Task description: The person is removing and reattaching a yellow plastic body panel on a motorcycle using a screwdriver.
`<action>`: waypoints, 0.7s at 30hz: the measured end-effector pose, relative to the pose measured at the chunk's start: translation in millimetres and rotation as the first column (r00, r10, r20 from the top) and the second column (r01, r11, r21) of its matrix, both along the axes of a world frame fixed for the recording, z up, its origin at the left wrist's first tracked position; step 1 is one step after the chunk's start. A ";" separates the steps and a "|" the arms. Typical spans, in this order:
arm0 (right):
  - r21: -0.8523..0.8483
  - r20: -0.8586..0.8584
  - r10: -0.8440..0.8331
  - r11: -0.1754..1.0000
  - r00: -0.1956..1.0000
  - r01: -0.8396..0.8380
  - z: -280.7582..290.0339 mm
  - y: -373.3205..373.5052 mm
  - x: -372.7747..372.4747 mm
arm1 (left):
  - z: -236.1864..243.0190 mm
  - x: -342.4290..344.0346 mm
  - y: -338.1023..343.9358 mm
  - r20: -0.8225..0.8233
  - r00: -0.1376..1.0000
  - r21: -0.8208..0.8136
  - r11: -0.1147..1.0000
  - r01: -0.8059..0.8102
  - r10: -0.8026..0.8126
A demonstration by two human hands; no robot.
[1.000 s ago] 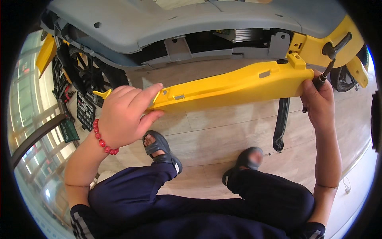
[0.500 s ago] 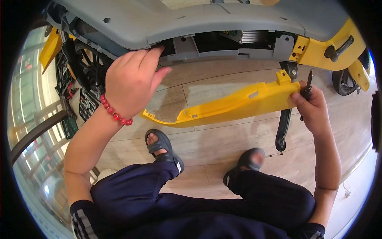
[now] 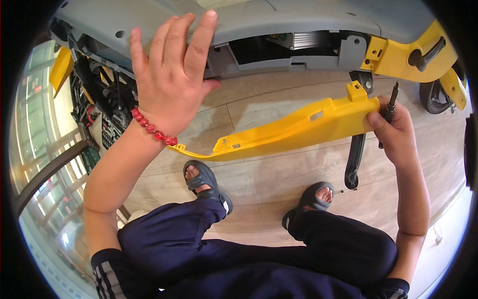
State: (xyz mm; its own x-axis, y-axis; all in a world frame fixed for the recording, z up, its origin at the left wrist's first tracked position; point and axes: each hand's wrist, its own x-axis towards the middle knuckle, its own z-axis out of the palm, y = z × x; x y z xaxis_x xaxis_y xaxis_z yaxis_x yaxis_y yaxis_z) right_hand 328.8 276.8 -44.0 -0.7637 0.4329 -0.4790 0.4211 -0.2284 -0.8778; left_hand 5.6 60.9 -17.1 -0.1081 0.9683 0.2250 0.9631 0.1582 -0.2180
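Observation:
My left hand, with a red bead bracelet at the wrist, is spread flat over the lower edge of the grey body panel of a scooter-like vehicle. Whether its fingers touch the panel I cannot tell. A long yellow trim panel with clip slots is gripped at its right end by my right hand. That same hand also keeps a screwdriver against its palm, tip pointing up. The trim's thin left end passes beside my left wrist.
Above the trim, an opening in the body shows a silver finned box. A yellow side piece with a black lever is at the right. The black kickstand-like arm hangs below. Tools in a case lie at left. My sandalled feet rest on the wooden floor.
My left hand has come out from the panel's lower edge, opened and moved up over the grey body. The right hand still holds the trim and screwdriver, shifted slightly right.

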 end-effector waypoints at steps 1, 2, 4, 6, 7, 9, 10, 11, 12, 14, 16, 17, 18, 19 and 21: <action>0.000 0.001 -0.001 1.000 1.000 0.001 -0.6 0.3 0.0 | -0.3 -1.3 0.0 0.008 1.000 -0.018 1.000 -0.005 0.005; -0.006 -0.001 0.009 1.000 1.000 -0.009 -1.1 1.1 0.0 | 0.5 -2.9 -0.7 0.013 1.000 -0.035 0.999 -0.010 0.011; -0.010 -0.019 0.014 1.000 1.000 -0.014 -2.6 1.9 -0.6 | 1.9 -9.2 1.3 0.072 0.997 -0.020 0.999 0.043 -0.041; -0.012 -0.041 0.007 1.000 0.999 -0.008 -4.2 1.9 -1.4 | 3.7 -16.2 4.4 0.110 0.988 0.004 0.994 0.111 -0.111; -0.011 -0.037 0.013 1.000 0.999 -0.013 -4.6 2.3 -1.8 | 5.2 -19.3 5.6 0.117 0.981 0.022 0.988 0.151 -0.152; -0.026 -0.060 0.011 1.000 0.998 -0.013 -5.2 2.4 -2.6 | 7.2 -22.8 7.0 0.128 0.972 0.042 0.980 0.193 -0.197; -0.008 -0.031 0.017 1.000 0.999 -0.017 -5.0 2.8 -3.0 | 8.1 -23.7 7.4 0.134 0.970 0.042 0.979 0.197 -0.201; -0.013 -0.031 0.012 1.000 0.999 -0.012 -4.7 2.4 -3.2 | 8.5 -24.4 8.2 0.140 0.968 0.042 0.978 0.202 -0.206; -0.018 -0.030 0.006 1.000 1.000 -0.007 -4.1 2.6 -3.2 | 9.1 -24.1 8.1 0.159 0.965 0.043 0.978 0.205 -0.210; -0.007 -0.033 0.009 1.000 0.999 -0.010 -2.9 2.3 -3.3 | 9.5 -23.9 8.6 0.198 0.956 0.044 0.977 0.210 -0.215; 0.012 -0.021 0.020 1.000 1.000 -0.020 -1.7 2.5 -2.9 | 9.4 -23.9 9.2 0.191 0.958 0.046 0.976 0.211 -0.216; 0.025 -0.009 0.032 0.999 0.999 -0.031 -1.4 2.9 -2.9 | 9.6 -23.6 9.0 0.187 0.958 0.047 0.976 0.212 -0.217; 0.029 -0.011 0.036 0.999 0.999 -0.036 -1.3 2.9 -2.9 | 9.5 -23.7 9.4 0.172 0.962 0.039 0.977 0.209 -0.212; 0.032 -0.013 0.041 0.999 0.999 -0.041 -1.5 2.5 -2.9 | 9.9 -23.6 9.3 0.155 0.966 0.031 0.978 0.204 -0.206; 0.021 -0.047 0.040 0.999 0.998 -0.039 -2.0 1.9 -2.8 | 10.4 -23.3 9.5 0.134 0.970 0.015 0.979 0.201 -0.202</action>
